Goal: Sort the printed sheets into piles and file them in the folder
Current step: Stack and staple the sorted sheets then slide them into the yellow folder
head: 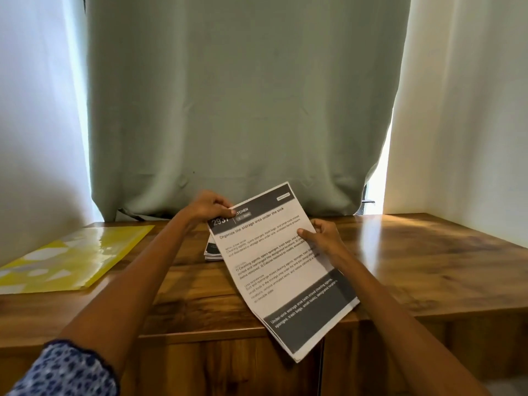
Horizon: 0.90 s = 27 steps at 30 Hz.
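Fingers of our left hand [208, 206] pinch the printed sheets [281, 260] at their 11 o'clock corner; our right hand [320, 235] grips their 3 o'clock edge above the wooden table [414, 267]. We see the yellow folder [71, 258] lying at 9 o'clock and a small pile [213, 251] under the sheets.

folder [71, 257] left on table [414, 261], pile [213, 251] centre
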Tool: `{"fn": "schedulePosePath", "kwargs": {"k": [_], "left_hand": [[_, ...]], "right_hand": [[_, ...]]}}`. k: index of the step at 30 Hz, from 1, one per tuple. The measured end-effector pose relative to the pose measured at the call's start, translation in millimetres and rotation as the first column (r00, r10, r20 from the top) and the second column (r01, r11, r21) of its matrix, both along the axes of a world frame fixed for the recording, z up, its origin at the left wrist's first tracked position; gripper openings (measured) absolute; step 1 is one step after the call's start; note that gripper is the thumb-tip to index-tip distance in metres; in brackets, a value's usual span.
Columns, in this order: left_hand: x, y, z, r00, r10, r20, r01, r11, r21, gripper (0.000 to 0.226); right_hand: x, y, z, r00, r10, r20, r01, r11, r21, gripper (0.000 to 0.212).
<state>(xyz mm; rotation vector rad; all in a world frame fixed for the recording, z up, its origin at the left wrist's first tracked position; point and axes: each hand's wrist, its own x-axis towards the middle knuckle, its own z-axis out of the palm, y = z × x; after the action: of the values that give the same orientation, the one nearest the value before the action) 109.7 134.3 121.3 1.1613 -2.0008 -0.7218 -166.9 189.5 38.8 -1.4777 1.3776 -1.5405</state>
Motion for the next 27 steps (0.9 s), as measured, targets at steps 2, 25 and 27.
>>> {"fn": "schedulePosePath", "kwargs": {"k": [2, 25, 27], "left_hand": [[-2, -4, -9, 0.942, 0.067, -0.329, -0.036, 0.994, 0.1, 0.005], [-45, -51, -91, 0.6, 0.414, -0.685, 0.045, 0.837, 0.545, 0.027], [-48, -56, -96, 0.583, 0.435, -0.686, 0.029, 0.833, 0.553, 0.029]], "right_hand": [[1, 0, 1, 0.998, -0.033, 0.053, 0.035, 0.999, -0.028, 0.012], [-41, -28, -29, 0.998, 0.008, 0.063, -0.014, 0.995, 0.1, 0.006], [-43, -32, -32, 0.997, 0.025, 0.072, -0.034, 0.992, 0.119, 0.005]]}}
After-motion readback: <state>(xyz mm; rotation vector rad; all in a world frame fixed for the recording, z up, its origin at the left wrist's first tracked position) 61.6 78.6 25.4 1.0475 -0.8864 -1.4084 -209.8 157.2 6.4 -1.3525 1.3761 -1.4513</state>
